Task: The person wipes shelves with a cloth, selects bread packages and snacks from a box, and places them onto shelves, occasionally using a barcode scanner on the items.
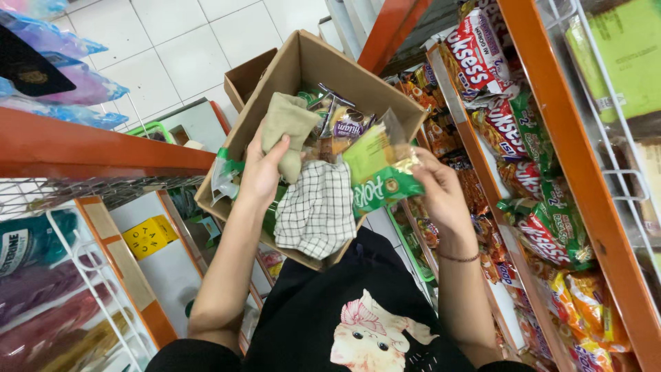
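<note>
Green snack packet sits in my right hand, fingers closed around its right edge, holding it just over the near corner of the cardboard box. The packet is shiny, green below and yellow-green above, tilted a little toward me. My left hand is on the box's left side, thumb pressed onto a folded beige cloth that hangs over the rim, and a green and clear wrapper pokes out from under that hand. A white cloth with a dark grid pattern drapes over the near edge of the box, between my two hands. Inside the box, behind the cloths, I see a purple snack packet among other wrappers. To my right, orange shelves are packed with red and green snack bags. To my left, bottles stand behind a white wire rail, with purple pouches on the shelf above.
</note>
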